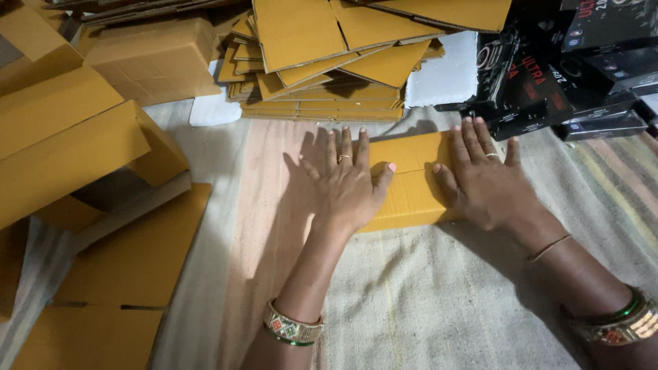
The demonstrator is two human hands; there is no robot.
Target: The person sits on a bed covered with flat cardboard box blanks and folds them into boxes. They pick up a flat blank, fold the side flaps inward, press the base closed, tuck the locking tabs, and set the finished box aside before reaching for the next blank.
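Floor covering: one striped woven mat (425, 301), spread flat, bearing everything listed.

Flat cardboard blanks, far stack (329, 62): one heap of yellow-brown unfolded sheets, too many and too overlapped to count.

Cardboard at the left (75, 137): one loose heap of folded pieces and formed boxes, count uncertain; at least two flat sheets (130, 274) lie nearer on the mat.

Black printed cartons (569, 75): one pile at the far right, several, exact number hidden by overlap.

White foam blocks (445, 75): two visible, one beside the far stack, one (212, 109) to its left.

Cardboard piece in hand (411, 181): one, lying flat on the mat in the middle, a crease line running across it. Judged state: flattened or half-folded, not stood up as a box; the many unfolded blanks suggest most of the work remains.

Left hand (346, 185): one, fingers spread, palm pressed flat on the piece's left end; nothing pinched.

Right hand (483, 178): one, fingers spread, pressed flat on its right end.

Bangles: one on each wrist.
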